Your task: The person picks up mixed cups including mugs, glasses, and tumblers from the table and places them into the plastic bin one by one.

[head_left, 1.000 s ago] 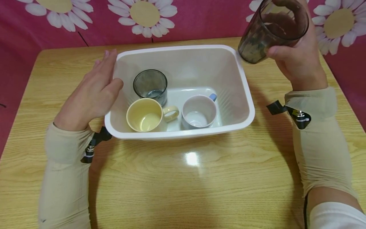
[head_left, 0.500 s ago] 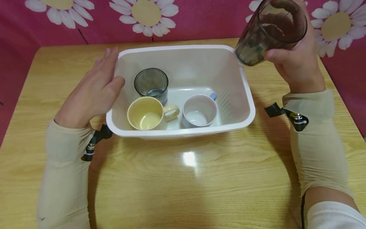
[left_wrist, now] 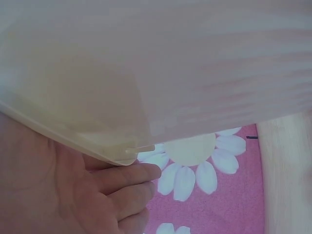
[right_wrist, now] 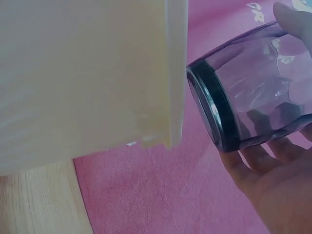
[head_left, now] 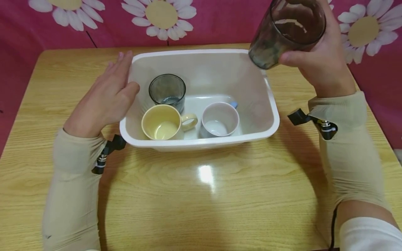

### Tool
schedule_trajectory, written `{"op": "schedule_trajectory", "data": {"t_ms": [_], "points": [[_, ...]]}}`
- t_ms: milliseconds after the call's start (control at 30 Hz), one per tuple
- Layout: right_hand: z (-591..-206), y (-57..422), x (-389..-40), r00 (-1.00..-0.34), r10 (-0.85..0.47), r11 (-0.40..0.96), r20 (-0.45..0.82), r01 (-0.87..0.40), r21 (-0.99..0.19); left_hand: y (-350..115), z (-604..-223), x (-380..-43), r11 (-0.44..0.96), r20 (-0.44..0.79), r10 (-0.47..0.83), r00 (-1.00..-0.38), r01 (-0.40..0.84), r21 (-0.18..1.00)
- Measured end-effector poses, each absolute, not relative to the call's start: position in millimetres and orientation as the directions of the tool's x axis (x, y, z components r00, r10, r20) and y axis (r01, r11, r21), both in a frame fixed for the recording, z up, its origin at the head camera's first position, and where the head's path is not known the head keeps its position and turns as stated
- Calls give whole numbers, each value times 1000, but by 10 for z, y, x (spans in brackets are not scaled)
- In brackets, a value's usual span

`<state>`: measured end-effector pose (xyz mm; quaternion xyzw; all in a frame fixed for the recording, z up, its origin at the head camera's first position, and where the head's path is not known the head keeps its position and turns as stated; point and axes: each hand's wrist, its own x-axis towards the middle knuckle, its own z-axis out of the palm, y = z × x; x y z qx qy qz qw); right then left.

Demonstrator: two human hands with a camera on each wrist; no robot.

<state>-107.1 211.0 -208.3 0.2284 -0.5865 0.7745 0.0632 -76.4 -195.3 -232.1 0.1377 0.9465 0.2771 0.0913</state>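
In the head view, my right hand [head_left: 328, 62] holds a tall smoky drinking glass [head_left: 273, 38], fingers round its far side and thumb on its near side. The glass tilts, its base [right_wrist: 214, 107] beside the white basin's [head_left: 201, 143] back right corner. My left hand [head_left: 103, 94] rests on the basin's left rim, fingers extended and thumb over the edge. Inside the basin stand a shorter smoky glass [head_left: 167, 87], a yellow mug [head_left: 163, 122] and a pale mug [head_left: 220, 120] with a blue handle. In the left wrist view, the fingers [left_wrist: 124, 195] lie along the rim's outside.
The basin stands on a light wooden table [head_left: 163, 195] near its back edge. Behind hangs a pink cloth [head_left: 220, 24] with large white daisies. Dark wrist cameras [head_left: 102, 157] jut from both sleeves.
The smoky glass in my right hand has moved left, its base now overlapping the basin's back right corner in the head view. My left hand stays on the rim.
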Motion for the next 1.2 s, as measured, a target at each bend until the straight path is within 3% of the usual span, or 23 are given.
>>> {"op": "schedule_trajectory", "data": {"t_ms": [233,633,967,1200], "points": [[-1997,2043,-1039,-898,-262,-107,354,-337,-935,-1950,-2329,-765,812,-110,309,-945,202,547],[-1971,1909,-1055,-866,-383,9,321,-351,-936,-1957,-2343,-765,797,-98,322,-942,213,565],[-1923,1826,-1051,-843,-452,-20,291,-317,-948,-1947,-2326,-770,804,-101,313,-944,207,557],[-1897,1792,-1042,-848,-475,133,234,-332,-934,-1944,-2332,-773,800,-106,317,-942,206,563]]}}
